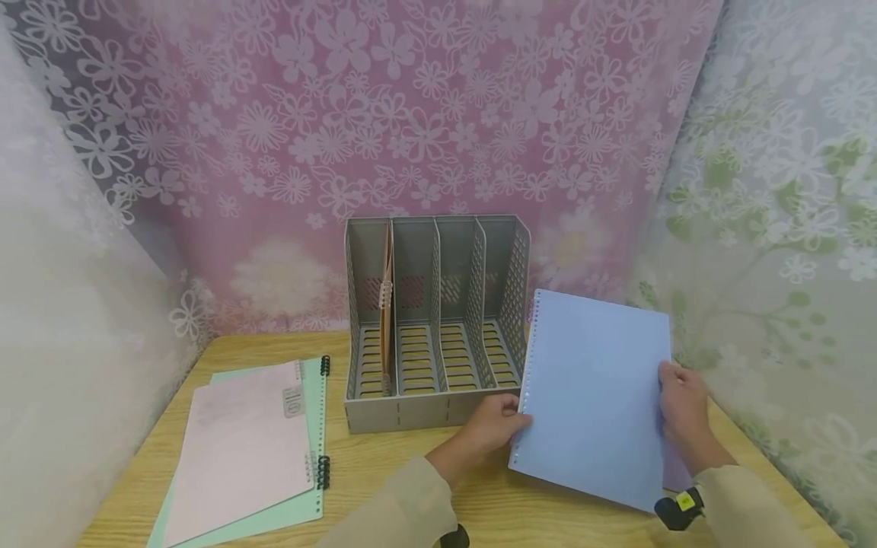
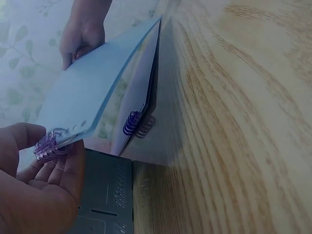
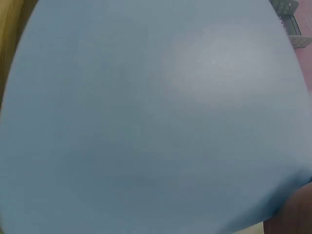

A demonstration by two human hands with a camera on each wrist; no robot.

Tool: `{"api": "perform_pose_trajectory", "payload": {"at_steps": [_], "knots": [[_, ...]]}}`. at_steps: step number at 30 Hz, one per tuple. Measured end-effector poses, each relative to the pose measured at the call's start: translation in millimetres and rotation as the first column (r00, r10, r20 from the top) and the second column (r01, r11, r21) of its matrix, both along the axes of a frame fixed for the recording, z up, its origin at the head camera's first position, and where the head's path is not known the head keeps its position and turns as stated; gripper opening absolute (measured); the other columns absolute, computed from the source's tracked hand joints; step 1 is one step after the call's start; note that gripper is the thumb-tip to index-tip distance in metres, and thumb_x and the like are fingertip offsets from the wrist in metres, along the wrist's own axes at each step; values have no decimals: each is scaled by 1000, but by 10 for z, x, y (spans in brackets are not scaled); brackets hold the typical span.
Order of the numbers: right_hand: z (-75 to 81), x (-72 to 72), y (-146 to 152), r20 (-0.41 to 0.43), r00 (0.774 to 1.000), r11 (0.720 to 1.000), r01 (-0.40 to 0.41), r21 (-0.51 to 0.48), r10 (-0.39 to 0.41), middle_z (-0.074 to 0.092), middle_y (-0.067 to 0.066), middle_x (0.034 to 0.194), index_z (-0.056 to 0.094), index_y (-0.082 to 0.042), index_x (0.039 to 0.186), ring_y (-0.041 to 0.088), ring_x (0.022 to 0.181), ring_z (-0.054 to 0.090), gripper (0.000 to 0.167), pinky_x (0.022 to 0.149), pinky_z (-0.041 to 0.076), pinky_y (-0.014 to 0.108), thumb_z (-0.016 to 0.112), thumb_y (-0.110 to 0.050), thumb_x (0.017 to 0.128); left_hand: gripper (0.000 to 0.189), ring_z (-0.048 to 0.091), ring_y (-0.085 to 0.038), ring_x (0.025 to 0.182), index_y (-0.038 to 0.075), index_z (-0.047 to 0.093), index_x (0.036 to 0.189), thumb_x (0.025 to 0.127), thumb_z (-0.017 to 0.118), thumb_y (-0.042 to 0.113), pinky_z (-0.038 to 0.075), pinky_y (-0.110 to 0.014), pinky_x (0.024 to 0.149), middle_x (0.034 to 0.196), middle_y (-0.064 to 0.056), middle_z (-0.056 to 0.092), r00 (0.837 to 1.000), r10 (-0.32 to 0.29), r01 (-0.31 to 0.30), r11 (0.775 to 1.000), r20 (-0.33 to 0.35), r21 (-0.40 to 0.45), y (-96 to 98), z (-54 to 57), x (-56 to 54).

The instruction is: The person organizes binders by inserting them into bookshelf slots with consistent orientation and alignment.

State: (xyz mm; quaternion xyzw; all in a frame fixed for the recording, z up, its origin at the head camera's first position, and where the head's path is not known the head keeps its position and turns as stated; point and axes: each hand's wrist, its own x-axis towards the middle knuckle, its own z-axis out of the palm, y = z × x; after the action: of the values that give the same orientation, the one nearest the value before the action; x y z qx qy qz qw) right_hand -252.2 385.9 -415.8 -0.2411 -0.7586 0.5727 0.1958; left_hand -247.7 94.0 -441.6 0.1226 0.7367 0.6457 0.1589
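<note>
A light blue loose-leaf notebook (image 1: 596, 396) is raised above the table's right side, tilted. My left hand (image 1: 489, 426) pinches its punched edge, and in the left wrist view the fingers close around a purple ring binding (image 2: 51, 145). At the opposite edge, my right hand (image 1: 687, 415) grips with the thumb on the cover. The blue cover (image 3: 156, 117) fills most of the right wrist view. Below it lies a purple notebook (image 1: 674, 468), mostly hidden; its purple rings (image 2: 130, 123) show in the left wrist view.
A grey file rack (image 1: 421, 411) with several slots stands at the back centre. A brown-orange ring notebook (image 1: 386, 327) stands upright in its leftmost slot. On the left, a pale pink notebook (image 1: 240, 449) lies over a mint green one (image 1: 318, 426). Floral curtains (image 1: 425, 114) surround the wooden table (image 1: 384, 487).
</note>
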Motion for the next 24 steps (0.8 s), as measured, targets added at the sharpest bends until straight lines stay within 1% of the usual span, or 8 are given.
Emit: {"api": "perform_pose_trajectory", "payload": {"at_steps": [3,5,9,11,13,16,19,24], "knots": [[14,4,-59,6,1000,1000,-17,-3,17,43,20,128,42,11,127,11,92,45,54,82,39,30,35,-38,104,12,64,-13,74,2,66,102,93,63,11,54,-29,64,88,-6,73,1000,0,0,1000,-7,14,-20,-13,-15],[26,15,-91,4,1000,1000,-20,1,20,45,17,125,43,9,125,8,89,45,53,78,39,26,35,-39,104,15,67,-15,80,3,67,105,94,63,12,56,-32,69,92,-6,73,1000,-2,2,1000,-7,25,-34,-20,-24],[56,34,-166,-51,999,1000,-2,0,2,55,-3,97,52,3,117,0,79,47,40,68,40,18,42,-34,103,24,69,-21,92,3,65,116,95,62,14,57,-39,81,101,-9,72,1000,-7,7,999,-12,47,-58,-16,-36],[66,42,-210,-89,996,1000,-2,-15,1,54,-12,80,59,-7,106,-1,72,48,27,63,41,17,46,-31,102,28,69,-23,96,3,63,121,95,62,15,55,-42,86,105,-9,72,1000,-3,4,999,-7,49,-73,-6,-37],[71,50,-253,-101,995,1000,-13,-18,11,50,-18,71,58,-15,95,-1,68,48,20,60,42,18,48,-30,102,31,68,-24,97,3,62,123,95,62,17,54,-43,88,105,-9,71,1000,-3,3,999,-4,41,-103,14,-34],[76,67,-302,-81,996,999,-35,2,35,50,-19,71,57,-17,95,-1,67,49,21,59,43,19,47,-35,102,32,68,-22,93,3,62,123,95,62,19,55,-40,86,100,-7,71,1000,-12,12,1000,-4,22,-166,50,-28],[83,72,-344,-62,997,999,-48,22,49,51,-19,77,52,-9,104,-2,70,51,29,60,44,19,45,-37,102,33,68,-19,89,3,61,124,95,63,20,56,-37,81,97,-6,71,1000,-29,29,1000,-10,4,-235,85,-31],[82,57,-450,-75,994,996,-73,48,77,51,-17,83,50,0,114,-4,74,49,36,63,44,17,44,-34,103,34,69,-18,86,2,62,123,96,62,22,57,-36,79,99,-7,72,998,-65,65,997,26,31,-349,75,-77]]}}
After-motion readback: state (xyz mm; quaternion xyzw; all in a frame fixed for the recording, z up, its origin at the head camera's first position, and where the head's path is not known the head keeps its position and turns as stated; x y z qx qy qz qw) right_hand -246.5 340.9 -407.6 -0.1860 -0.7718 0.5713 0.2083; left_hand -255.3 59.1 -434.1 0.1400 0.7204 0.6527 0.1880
